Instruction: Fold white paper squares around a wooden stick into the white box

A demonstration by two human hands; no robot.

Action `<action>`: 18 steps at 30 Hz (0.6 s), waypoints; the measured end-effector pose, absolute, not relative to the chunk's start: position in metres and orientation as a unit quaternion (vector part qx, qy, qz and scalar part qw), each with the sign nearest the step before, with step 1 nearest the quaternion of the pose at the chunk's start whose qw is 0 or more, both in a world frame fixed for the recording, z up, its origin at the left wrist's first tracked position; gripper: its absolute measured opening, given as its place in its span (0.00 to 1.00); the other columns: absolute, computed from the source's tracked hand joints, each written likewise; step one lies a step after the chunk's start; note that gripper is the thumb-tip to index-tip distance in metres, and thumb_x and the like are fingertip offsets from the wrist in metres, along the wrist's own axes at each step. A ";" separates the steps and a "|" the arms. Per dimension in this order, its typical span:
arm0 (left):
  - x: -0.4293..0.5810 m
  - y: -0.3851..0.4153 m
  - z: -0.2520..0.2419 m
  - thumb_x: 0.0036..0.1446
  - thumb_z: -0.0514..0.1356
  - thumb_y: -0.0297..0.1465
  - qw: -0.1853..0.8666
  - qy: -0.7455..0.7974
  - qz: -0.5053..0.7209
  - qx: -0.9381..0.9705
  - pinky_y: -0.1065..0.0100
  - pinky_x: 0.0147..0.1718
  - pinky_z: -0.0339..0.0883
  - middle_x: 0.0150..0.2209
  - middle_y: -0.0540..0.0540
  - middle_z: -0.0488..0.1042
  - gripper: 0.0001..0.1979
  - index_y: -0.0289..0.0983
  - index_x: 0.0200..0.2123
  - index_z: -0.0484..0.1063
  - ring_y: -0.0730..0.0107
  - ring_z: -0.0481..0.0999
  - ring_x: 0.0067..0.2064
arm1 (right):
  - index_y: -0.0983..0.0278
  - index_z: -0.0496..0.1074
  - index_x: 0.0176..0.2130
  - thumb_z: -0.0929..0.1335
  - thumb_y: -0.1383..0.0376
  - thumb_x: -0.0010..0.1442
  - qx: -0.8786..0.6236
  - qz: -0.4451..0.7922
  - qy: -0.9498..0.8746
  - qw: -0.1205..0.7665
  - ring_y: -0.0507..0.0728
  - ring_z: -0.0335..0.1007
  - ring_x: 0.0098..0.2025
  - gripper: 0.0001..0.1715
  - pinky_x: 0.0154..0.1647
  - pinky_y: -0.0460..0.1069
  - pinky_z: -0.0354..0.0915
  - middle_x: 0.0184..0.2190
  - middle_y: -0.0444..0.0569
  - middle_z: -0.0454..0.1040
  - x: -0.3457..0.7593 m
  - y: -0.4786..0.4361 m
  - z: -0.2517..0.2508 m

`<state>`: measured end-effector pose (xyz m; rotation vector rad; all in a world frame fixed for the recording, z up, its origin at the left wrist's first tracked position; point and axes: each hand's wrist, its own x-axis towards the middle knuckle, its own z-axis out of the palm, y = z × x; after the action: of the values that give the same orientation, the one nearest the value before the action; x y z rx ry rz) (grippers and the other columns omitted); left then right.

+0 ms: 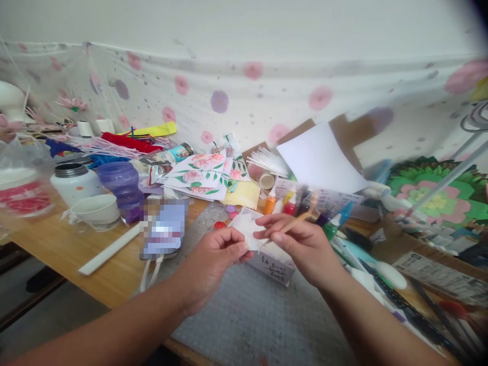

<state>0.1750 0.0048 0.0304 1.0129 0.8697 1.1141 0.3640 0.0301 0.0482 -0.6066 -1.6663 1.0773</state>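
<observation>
My left hand (224,250) pinches the lower edge of a small white piece (249,233), thin like paper or cloth. In my right hand (301,239) is a thin wooden-coloured stick (301,218), slanting down to the left with its lower end near the white piece. Both hands are close together over a small white box (272,267) with handwriting on its front. The box rests on a grey cutting mat (251,310). My fingers hide part of the white piece.
Paint bottles, including an orange one (269,202), stand behind the box. Floral papers (206,175) lie further back. At left are a white cup (95,209), a purple container (120,183) and a white bar (110,249); a cardboard box (438,269) sits at right.
</observation>
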 end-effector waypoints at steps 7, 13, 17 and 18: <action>0.177 0.003 0.035 0.48 0.66 0.29 0.642 0.388 0.493 0.440 0.65 0.42 0.66 0.28 0.51 0.69 0.08 0.35 0.24 0.69 0.70 0.69 0.35 | 0.61 0.76 0.25 0.71 0.56 0.57 -0.413 0.327 -0.634 0.567 0.59 0.76 0.43 0.14 0.48 0.56 0.70 0.33 0.49 0.81 0.369 0.051 0.032; 0.178 0.004 0.037 0.47 0.66 0.28 0.657 0.383 0.502 0.412 0.67 0.40 0.68 0.28 0.51 0.70 0.08 0.34 0.22 0.69 0.71 0.70 0.34 | 0.61 0.76 0.21 0.75 0.60 0.49 -0.479 0.254 -0.649 0.533 0.64 0.74 0.47 0.10 0.52 0.62 0.65 0.37 0.52 0.80 0.382 0.066 0.030; 0.178 0.001 0.037 0.48 0.67 0.28 0.695 0.366 0.503 0.360 0.66 0.40 0.69 0.30 0.49 0.74 0.07 0.33 0.26 0.72 0.69 0.75 0.34 | 0.60 0.77 0.26 0.72 0.62 0.55 -0.407 0.231 -0.680 0.565 0.61 0.73 0.50 0.08 0.54 0.59 0.65 0.41 0.50 0.78 0.379 0.046 0.045; 0.178 0.000 0.038 0.48 0.67 0.27 0.706 0.363 0.503 0.342 0.66 0.40 0.70 0.30 0.48 0.75 0.06 0.33 0.26 0.72 0.68 0.76 0.34 | 0.59 0.77 0.28 0.71 0.64 0.58 -0.341 0.255 -0.705 0.567 0.60 0.74 0.47 0.07 0.52 0.59 0.67 0.40 0.50 0.78 0.378 0.040 0.049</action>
<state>0.1776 0.0003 0.0378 0.7596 0.8076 1.1174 0.3779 0.0398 0.0494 -0.8018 -1.6572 0.5992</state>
